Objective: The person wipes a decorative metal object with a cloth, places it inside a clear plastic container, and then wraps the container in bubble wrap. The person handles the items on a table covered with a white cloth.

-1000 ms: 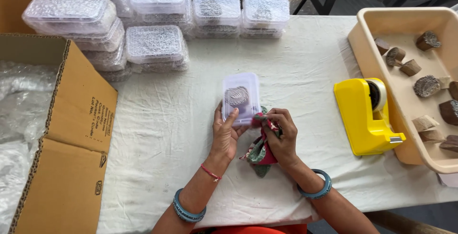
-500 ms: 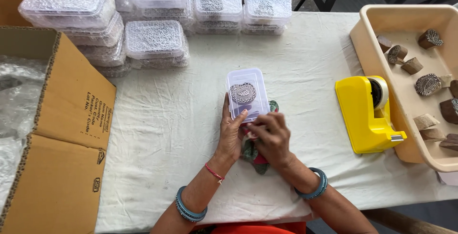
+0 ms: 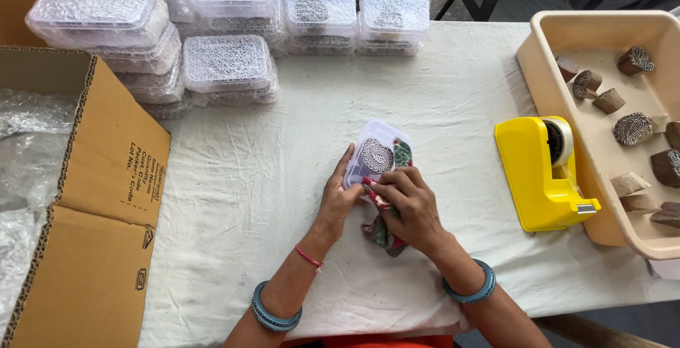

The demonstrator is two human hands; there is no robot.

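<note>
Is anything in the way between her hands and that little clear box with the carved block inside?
Nothing visible. The left hand already rests against the side of the small clear box, and the right hand touches its near edge while gripping a patterned cloth lying partly under it.
</note>
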